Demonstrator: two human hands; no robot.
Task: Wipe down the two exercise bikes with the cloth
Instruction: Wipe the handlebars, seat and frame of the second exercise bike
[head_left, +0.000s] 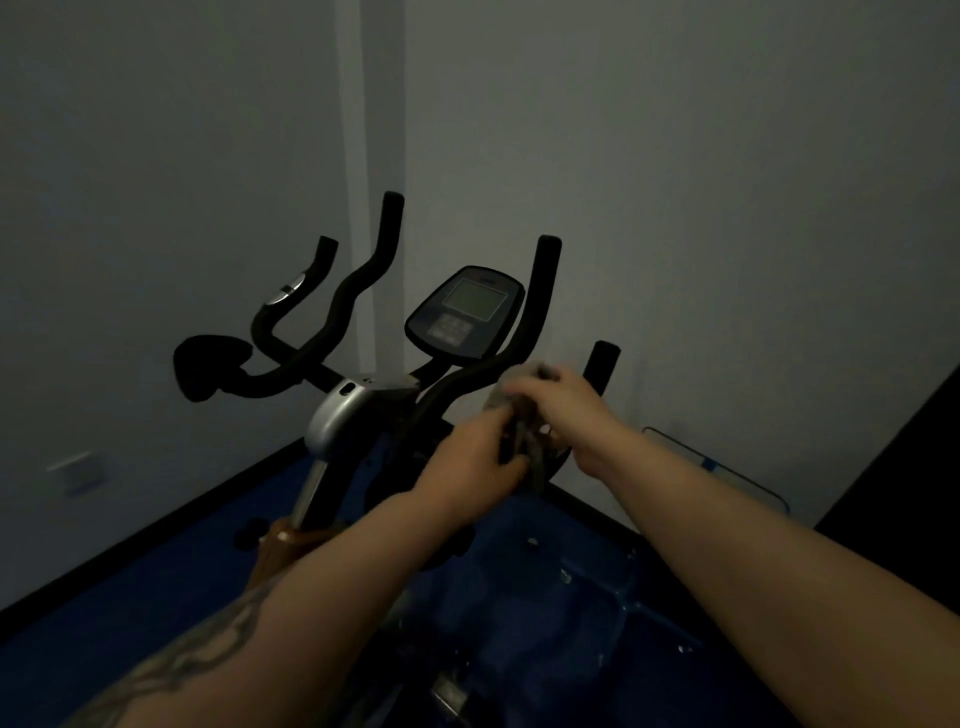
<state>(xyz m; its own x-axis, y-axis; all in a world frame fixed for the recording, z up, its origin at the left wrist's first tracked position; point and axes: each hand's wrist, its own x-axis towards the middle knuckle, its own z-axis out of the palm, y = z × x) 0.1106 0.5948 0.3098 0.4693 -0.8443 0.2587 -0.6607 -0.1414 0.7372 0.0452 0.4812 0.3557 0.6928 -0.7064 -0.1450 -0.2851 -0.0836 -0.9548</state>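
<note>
Both hands are meeting in front of the bike (363, 410), and the cloth (524, 441) is bunched right between them. The left hand (475, 460) is curling its fingers (501, 415) into the grey folds from the near side, gripping the cloth. The right hand (558, 405) is coming over the top, its fingers (524, 387) closing on the upper end of the same cloth, though motion blur is smearing the fingertips. A tail of cloth is hanging below both sets of fingers.

Just beyond the fingers, the bike's right handlebar (543, 291) is rising upright, and whether the cloth is touching the bar is hard to tell through the blur. Up and to the left of the fingers, the console (465, 317) is tilting back with its grey screen dark. Farther left of the fingers, the left handlebar (358, 291) is curving upward, with a second pair of black grips (291, 306) beside it. Below the fingers, blue floor (156, 561) is running to a dark skirting under grey walls (675, 182).
</note>
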